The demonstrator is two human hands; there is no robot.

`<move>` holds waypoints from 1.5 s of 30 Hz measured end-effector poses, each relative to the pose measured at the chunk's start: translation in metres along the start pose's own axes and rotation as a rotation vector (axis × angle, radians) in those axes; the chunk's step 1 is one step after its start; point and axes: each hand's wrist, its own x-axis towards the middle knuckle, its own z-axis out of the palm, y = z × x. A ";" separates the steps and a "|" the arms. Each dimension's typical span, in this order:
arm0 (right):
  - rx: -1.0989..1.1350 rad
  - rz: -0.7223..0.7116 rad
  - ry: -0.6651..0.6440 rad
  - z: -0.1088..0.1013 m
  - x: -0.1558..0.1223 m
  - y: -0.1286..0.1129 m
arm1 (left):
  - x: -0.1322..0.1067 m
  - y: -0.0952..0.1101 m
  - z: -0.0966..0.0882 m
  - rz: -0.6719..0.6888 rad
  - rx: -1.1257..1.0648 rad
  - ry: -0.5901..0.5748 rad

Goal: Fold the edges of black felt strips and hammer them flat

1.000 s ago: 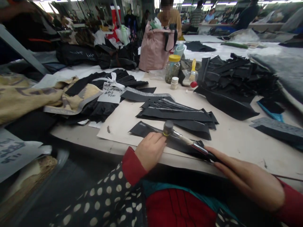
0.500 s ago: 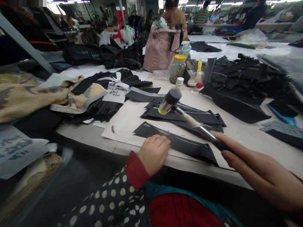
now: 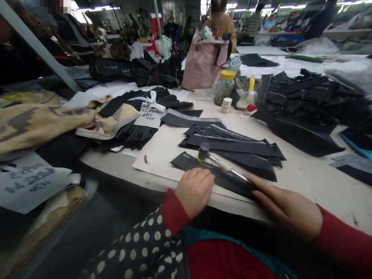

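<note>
Lying near the front edge of the tabletop, a long black strip sits beneath a hammer. The hammer's dark, yellow-rimmed head is over the strip's far side; whether the two touch, I cannot tell. The right hand is closed around the hammer's handle at the strip's right end. The left hand rests on the strip's near edge with its fingers bent; whether it pinches the strip, I cannot tell.

Just beyond the strip lies a fanned pile of similar dark pieces. Beyond the strip to the left is a bundle of black cloth with a handwritten tag. Farther behind the strip stand a small white-capped bottle, a yellow-lidded jar and a pink bag. Well beyond the strip to the right is a black heap.
</note>
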 end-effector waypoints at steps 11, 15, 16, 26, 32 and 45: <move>-0.016 -0.129 -0.007 -0.002 0.019 -0.018 | 0.000 0.000 -0.002 -0.017 -0.024 -0.006; 0.027 -0.149 0.139 -0.005 0.019 -0.012 | 0.000 0.000 -0.002 -0.014 -0.036 -0.004; 0.009 -0.143 0.152 -0.004 0.017 -0.009 | 0.000 0.000 -0.002 -0.014 -0.040 -0.003; -0.029 -0.134 0.151 -0.002 0.000 0.001 | -0.001 -0.001 0.001 -0.026 -0.037 0.024; 0.023 -0.103 0.086 -0.005 -0.014 0.004 | -0.001 0.000 0.001 -0.033 -0.042 0.021; 0.072 0.118 0.166 -0.002 -0.085 0.051 | 0.002 -0.001 0.001 -0.042 -0.029 0.012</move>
